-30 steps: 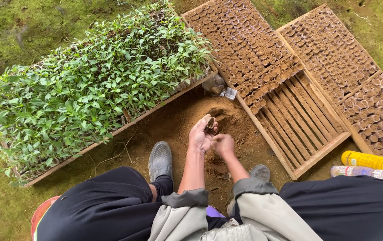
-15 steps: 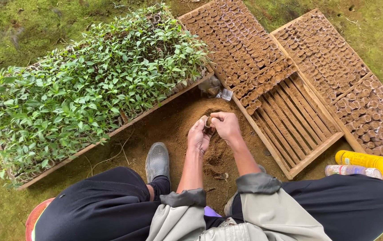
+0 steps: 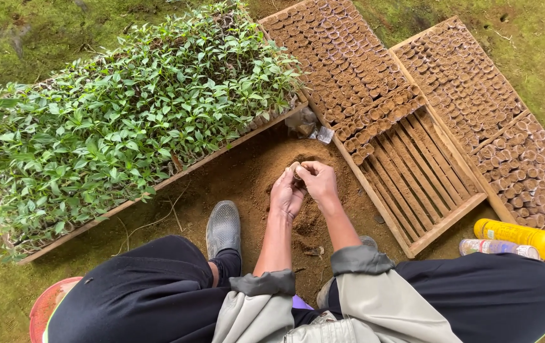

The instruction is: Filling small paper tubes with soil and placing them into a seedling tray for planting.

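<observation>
1. Both hands have risen a little off the soil since the earlier frames: the right hand, which lay low beside the left a second ago, now meets the left hand over the small soil-filled seedling pot.
2. Left fingers cup the pot from below; right fingers pinch its rim, so both grasp it, though how firmly is hard to tell from above.
3. That pot hangs above the mound of loose brown soil, between the wooden tray of green seedlings and the slatted wooden tray half filled with pots.
4. Risk: a loose squeeze could let the thin pot buckle and spill its soil, or a slip could drop it back onto the mound.
5. Packages: a yellow plastic bottle lies at the right, a clear labelled bottle just beside it; crumpled clear plastic sits at the tray corner.
</observation>
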